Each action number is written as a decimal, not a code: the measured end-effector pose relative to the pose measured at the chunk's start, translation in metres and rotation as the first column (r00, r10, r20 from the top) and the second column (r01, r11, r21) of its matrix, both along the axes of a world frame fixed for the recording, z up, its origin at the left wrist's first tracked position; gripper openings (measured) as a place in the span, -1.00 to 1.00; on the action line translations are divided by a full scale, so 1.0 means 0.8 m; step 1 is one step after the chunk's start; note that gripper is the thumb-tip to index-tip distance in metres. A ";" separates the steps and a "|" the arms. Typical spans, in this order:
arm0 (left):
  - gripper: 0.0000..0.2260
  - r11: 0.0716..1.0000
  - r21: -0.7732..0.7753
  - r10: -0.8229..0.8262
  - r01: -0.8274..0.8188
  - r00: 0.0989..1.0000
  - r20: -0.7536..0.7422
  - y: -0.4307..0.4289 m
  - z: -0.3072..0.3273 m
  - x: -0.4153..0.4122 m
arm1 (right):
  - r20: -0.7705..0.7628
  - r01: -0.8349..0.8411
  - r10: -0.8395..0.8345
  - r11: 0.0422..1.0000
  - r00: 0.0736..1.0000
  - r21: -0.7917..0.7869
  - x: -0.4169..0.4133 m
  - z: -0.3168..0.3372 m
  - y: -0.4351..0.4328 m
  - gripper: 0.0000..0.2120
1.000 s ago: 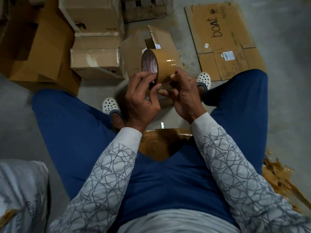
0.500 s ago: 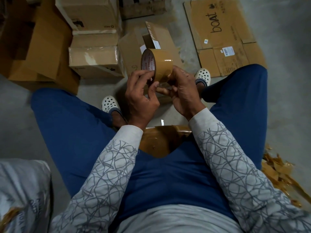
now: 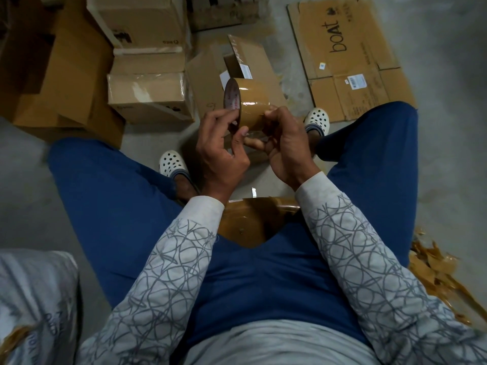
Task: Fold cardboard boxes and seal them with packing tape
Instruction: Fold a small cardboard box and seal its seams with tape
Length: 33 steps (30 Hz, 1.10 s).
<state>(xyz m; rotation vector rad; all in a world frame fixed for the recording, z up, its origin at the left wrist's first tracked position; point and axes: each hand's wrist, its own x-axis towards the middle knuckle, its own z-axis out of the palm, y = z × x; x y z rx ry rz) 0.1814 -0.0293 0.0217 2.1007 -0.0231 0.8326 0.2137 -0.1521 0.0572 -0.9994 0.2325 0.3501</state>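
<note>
I hold a roll of brown packing tape [image 3: 250, 100] up between my knees with both hands. My left hand [image 3: 218, 151] grips the roll's near rim, fingers curled round its edge and thumb at the tape's surface. My right hand [image 3: 286, 146] holds the roll's right side, its fingertips picking at the tape near the bottom. Behind the roll, an open cardboard box [image 3: 210, 80] with raised flaps lies on the floor. A taped shut box [image 3: 147, 96] sits to its left.
A flattened "boAt" cardboard sheet [image 3: 347, 54] lies on the concrete at the right. More boxes [image 3: 139, 19] and folded cardboard [image 3: 66, 75] are stacked at the left. Torn brown tape scraps [image 3: 434, 272] litter the floor by my right thigh. I sit on a tape-covered stool [image 3: 250, 222].
Both hands have shifted slightly on the roll; the roll is held a little lower and my left thumb has moved onto the tape's edge.
</note>
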 end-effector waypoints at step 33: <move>-0.88 0.992 0.109 -0.031 0.063 0.963 -0.269 0.019 -0.005 0.034 | 0.439 0.190 0.568 0.444 0.696 -0.875 -0.003 -0.031 -0.022 -0.59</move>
